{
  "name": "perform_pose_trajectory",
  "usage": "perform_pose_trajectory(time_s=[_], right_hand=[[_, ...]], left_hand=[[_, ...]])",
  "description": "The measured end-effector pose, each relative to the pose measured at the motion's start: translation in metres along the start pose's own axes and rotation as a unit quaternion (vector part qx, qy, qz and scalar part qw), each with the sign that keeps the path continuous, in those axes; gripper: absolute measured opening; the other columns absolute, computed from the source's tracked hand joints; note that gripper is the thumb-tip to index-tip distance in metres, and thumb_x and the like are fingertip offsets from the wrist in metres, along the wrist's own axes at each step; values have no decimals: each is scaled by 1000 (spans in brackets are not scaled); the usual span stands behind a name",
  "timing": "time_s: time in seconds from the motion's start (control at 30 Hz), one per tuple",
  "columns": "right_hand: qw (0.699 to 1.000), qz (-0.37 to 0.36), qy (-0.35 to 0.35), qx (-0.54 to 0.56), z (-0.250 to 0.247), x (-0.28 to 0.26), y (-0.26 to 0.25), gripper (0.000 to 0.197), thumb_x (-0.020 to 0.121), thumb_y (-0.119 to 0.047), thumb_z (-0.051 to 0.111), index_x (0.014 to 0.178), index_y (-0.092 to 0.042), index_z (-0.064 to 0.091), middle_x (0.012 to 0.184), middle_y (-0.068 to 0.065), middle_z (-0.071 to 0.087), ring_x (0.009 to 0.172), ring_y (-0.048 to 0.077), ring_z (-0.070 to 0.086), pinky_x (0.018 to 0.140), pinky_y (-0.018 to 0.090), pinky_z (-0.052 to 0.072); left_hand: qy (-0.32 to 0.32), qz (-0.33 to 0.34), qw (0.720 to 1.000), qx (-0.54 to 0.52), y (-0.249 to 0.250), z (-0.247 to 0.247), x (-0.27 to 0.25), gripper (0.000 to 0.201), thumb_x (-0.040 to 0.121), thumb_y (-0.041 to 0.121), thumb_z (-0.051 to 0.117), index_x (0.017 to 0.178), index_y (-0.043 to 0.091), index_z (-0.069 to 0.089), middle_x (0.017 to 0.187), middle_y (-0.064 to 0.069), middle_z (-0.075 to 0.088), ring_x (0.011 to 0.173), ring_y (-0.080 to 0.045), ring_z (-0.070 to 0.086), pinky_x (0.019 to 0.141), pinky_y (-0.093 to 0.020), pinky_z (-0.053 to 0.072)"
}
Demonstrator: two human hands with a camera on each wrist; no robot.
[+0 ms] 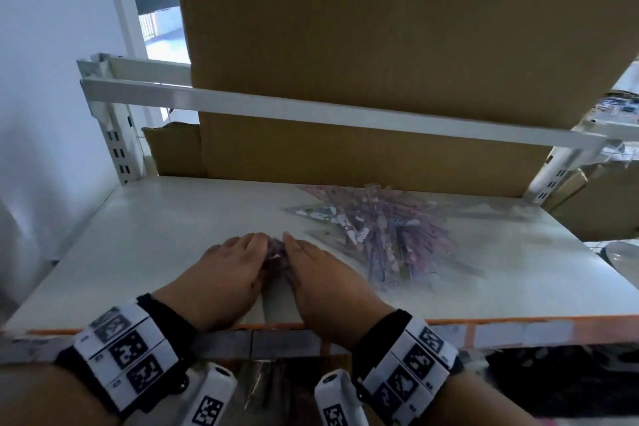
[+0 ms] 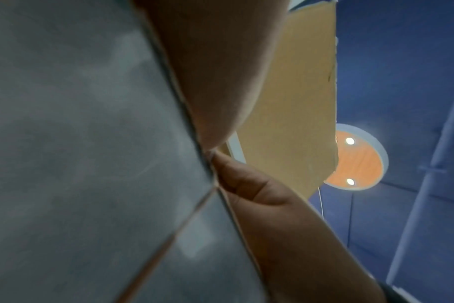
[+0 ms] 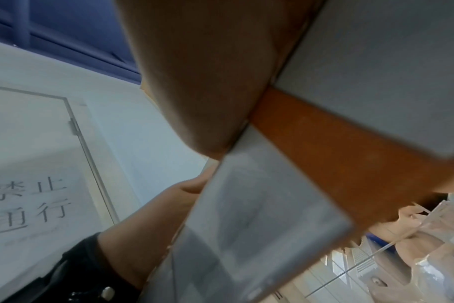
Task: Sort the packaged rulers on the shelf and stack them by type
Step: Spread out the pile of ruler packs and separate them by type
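A small stack of packaged rulers lies on the white shelf board, sandwiched btwn both hands; blurred, dark purplish, no print legible. Left hand presses its left edge, fingers straight and together, tips pointing away from the person. Right hand mirrors it on the right edge, fingers likewise extended. Neither hand curls round the stack as far as the head view shows; thumbs hidden.

Just right of and beyond the right fingertips: a loose fanned pile of ruler packs, pink/purple w/ a few green ones at its near-left side. Print on the packs too blurred to read.

Behind the fingertips, at the shelf back, a large cardboard sheet stands upright, crossed by a white shelf rail. Shelf front edge is orange, under both wrists.

Both wrists wear bands w/ black-and-white square marker tags; no readable text.

Right wrist view: a white door w/ a sign reading 禁止通行, plus the orange edge strip and the left forearm. Left wrist view: a round ceiling lamp, two bulbs lit.
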State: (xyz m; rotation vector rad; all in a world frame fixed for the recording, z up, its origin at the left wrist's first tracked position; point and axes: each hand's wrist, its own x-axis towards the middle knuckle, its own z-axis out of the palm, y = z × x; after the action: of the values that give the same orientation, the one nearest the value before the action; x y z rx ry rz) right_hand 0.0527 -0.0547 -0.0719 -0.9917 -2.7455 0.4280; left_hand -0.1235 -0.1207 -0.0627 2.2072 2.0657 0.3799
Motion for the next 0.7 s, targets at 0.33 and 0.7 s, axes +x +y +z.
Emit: perform_pose_trajectory(time_s=[0.33, 0.7], right_hand=[[992, -12, 122, 5, -30, -31, 33, 30, 88, -20, 43, 113, -25, 57, 103, 1, 66, 90, 27, 60, 68, 36, 47], [980, 100, 172, -21, -117, -54, 117, 31, 87, -37, 54, 118, -33, 58, 115, -2, 63, 103, 22, 58, 79, 33, 46]], left_hand=[[18, 14, 1000, -2, 52, -3, 22, 21, 95, 26, 43, 111, 21, 55, 112, -1, 60, 102, -23, 53, 86, -39, 45], [29, -11, 998, -57, 69, 26, 35, 14, 99, 40, 48, 91, 29, 44, 97, 8, 54, 96, -16, 50, 87, -30, 40]])
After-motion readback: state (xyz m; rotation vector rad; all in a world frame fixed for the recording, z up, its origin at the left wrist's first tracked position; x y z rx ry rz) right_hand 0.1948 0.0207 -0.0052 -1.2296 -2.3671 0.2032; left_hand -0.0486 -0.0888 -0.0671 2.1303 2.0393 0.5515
